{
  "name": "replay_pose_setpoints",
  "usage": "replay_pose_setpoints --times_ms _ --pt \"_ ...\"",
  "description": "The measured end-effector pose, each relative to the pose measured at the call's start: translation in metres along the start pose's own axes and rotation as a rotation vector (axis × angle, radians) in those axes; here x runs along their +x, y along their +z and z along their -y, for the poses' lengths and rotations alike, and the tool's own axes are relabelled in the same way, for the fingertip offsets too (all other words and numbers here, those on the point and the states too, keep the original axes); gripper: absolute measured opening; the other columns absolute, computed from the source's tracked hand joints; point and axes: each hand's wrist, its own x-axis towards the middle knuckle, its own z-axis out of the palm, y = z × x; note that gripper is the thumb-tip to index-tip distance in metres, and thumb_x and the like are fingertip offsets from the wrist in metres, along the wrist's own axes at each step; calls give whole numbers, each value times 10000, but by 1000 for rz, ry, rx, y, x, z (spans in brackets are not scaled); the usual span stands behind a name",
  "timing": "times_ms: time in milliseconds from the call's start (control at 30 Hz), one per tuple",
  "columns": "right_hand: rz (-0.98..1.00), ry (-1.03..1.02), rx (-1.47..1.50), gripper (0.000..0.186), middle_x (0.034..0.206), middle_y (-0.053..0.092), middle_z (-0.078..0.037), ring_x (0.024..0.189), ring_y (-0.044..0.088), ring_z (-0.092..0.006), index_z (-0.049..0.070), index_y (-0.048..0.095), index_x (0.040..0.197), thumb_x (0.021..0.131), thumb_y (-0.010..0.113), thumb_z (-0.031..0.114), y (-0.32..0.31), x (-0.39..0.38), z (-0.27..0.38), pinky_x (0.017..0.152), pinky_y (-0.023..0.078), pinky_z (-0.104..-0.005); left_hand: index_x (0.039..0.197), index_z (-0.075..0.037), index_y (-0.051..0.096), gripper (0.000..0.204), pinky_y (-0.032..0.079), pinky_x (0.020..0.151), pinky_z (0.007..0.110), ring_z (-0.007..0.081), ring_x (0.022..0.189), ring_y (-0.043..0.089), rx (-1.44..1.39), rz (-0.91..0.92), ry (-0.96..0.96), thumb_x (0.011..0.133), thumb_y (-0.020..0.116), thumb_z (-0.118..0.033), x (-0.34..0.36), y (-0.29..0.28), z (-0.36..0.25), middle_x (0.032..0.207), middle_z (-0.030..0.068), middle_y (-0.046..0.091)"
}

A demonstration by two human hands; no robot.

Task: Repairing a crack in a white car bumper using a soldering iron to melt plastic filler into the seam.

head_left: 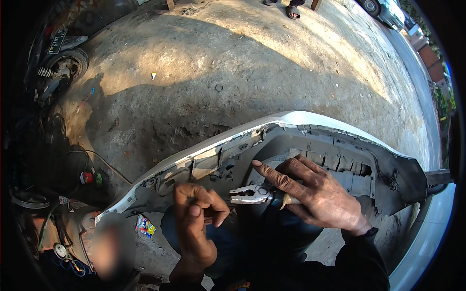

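My right hand (318, 194) grips a pair of pliers (250, 194). The pale metal jaws point left, and the handles go under my palm; my index finger stretches out above the tool. Just left of the jaws, my left hand (196, 223) is closed, its fingers curled in toward the thumb. Whatever its fingertips may hold is too small or hidden to name. Both hands are over a car bumper (303, 119), white outside, with its grey, dirty inner side turned toward me. Slots, torn edges and a ribbed grey panel (357, 183) show on that inner side.
A motorbike wheel (68, 65) stands at the far left. Beside a person at lower left lie a gauge (60, 250) and hoses. A bright wrapper (144, 226) rests on the ground. A pale car panel (429, 233) borders the right. Sandalled feet (292, 12) are at the back.
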Motion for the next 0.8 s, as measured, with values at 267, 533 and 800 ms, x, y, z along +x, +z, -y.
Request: replay_pose_setpoints --times_ms 267,533,800 --pt "-166 -122 419 902 1078 495 -164 948 534 -316 29 260 1667 908 741 95 43 11 27 881 546 -445 1081 -4 431 290 331 527 258 126 624 412 178 -340 339 1074 497 -287 -2 -4 -2 819 88 456" --pt "-42 -114 793 898 1118 493 -172 958 524 -324 43 157 1694 955 668 68 96 13 44 903 510 -454 1125 -4 514 221 332 604 207 78 677 386 324 -605 340 1076 536 -219 -22 -2 2 880 33 452" --pt "-152 -278 768 827 1218 512 -220 1081 550 -370 1 228 1662 975 662 158 106 29 40 1015 494 -490 1163 19 492 316 441 850 313 168 947 518 443 -609 410 1068 533 -279 -34 -7 8 1086 106 476"
